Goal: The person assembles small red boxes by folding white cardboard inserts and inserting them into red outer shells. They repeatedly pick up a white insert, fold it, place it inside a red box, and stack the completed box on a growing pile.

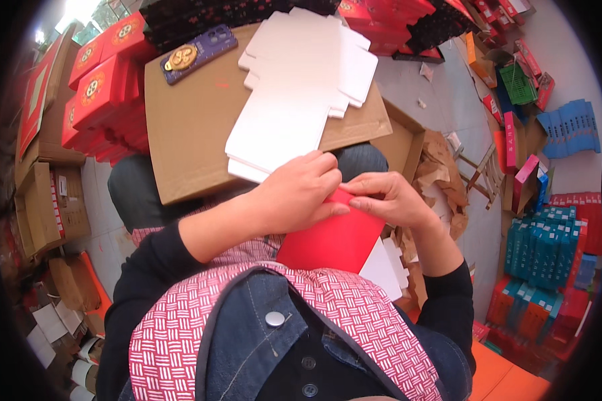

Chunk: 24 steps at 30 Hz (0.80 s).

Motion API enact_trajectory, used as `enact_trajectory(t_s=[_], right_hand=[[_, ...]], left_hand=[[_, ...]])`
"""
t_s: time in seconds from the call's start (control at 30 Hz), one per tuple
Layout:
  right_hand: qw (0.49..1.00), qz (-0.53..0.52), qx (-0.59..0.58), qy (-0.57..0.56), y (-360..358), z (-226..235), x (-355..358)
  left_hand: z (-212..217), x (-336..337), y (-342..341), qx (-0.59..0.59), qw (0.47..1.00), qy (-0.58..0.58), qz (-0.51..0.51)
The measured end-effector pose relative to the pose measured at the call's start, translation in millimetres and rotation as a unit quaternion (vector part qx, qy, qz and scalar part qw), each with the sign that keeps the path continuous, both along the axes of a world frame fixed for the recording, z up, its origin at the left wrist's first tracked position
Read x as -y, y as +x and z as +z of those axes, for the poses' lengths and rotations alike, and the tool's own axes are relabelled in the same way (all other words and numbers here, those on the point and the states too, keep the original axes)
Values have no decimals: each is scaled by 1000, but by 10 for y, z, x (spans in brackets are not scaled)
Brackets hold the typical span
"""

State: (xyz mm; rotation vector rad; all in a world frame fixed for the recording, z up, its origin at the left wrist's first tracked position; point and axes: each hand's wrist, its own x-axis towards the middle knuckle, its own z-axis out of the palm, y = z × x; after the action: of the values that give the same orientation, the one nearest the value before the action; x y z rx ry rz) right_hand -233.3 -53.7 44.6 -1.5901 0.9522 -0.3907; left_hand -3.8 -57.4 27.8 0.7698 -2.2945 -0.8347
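Note:
In my lap lies a red cardboard piece (331,242), its flat face up and its far edge between my hands. My left hand (299,188) has curled fingers and a thumb pressed on that far edge. Beside it, my right hand (389,197) pinches the far right corner between thumb and fingers. A white flap with cut edges (385,269) sticks out from under the red piece at the right. Just beyond my hands, a stack of flat white die-cut box blanks (291,87) lies on a brown cardboard board (194,134) across my knees.
A phone (198,53) in a dark case lies at the board's far left. Stacked red boxes (110,87) stand left of the board. Crumpled brown paper (441,167) and an open carton (401,137) are at the right. Teal boxes (545,247) are piled at far right.

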Motion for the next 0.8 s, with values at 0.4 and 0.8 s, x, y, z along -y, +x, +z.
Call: enact_trajectory(t_s=[0.4,0.8], right_hand=[[997,82,10,-10,-66,51,167],[999,20,47,17,-149,-18,19]], left_hand=[[-151,-41,47,-142,951,261,-88],[-200,-266,-6,-194,949,249,10]])
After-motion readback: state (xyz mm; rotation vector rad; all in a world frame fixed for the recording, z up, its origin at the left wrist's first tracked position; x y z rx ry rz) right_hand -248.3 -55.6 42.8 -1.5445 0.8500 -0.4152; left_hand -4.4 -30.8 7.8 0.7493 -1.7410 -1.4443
